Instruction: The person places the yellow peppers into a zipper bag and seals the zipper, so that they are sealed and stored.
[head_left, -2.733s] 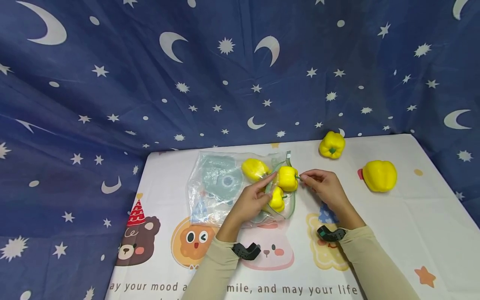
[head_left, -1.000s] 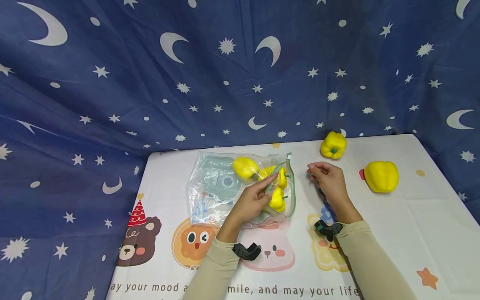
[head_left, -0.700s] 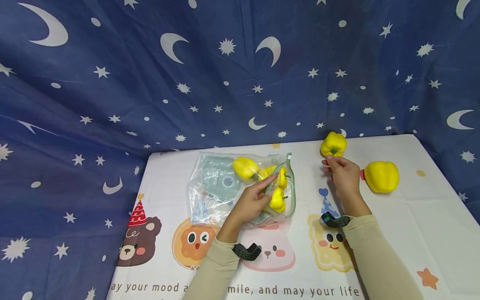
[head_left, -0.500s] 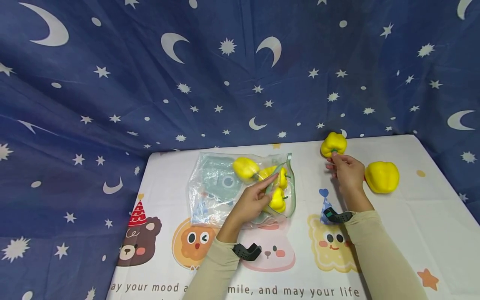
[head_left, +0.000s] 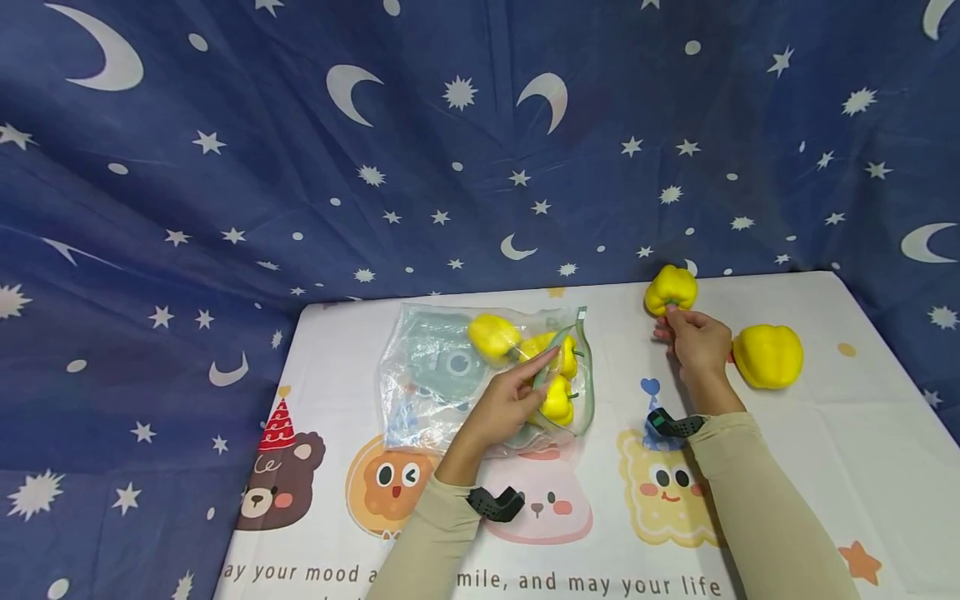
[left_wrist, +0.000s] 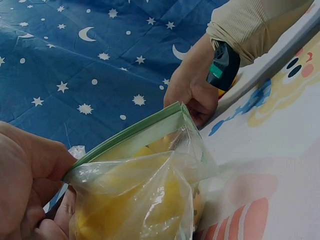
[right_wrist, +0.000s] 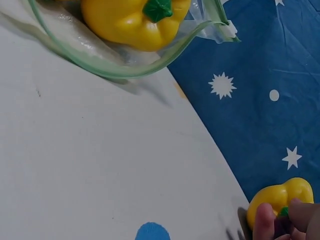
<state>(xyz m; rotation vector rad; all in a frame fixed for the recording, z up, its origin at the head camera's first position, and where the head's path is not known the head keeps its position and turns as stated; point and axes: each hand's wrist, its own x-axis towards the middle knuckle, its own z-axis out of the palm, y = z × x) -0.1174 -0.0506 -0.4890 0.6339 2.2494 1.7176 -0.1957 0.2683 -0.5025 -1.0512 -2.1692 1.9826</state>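
A clear zip bag (head_left: pixel 420 417) with a green-edged mouth lies on the table, holding 3 yellow bell peppers, one of them a bell pepper (head_left: pixel 493 337) deeper inside. My left hand (head_left: pixel 506 407) pinches the upper edge of the bag's mouth, seen close in the left wrist view as a green zip strip (left_wrist: pixel 130 134). At the table's back edge, my right hand (head_left: pixel 699 346) has thumb and fingers at the green stem of a yellow bell pepper (head_left: pixel 671 288). In the right wrist view the fingertips close round that stem (right_wrist: pixel 284 212).
Another yellow bell pepper (head_left: pixel 768 357) rests on the table to the right of my right hand. A white printed cloth (head_left: pixel 832 467) covers the table. Behind it hangs a dark blue curtain (head_left: pixel 420 133) with stars and moons.
My right hand has let go of a pepper at the bag's mouth, which now sits inside the bag, and moved right and back to another pepper's stem. My left hand stays in place.
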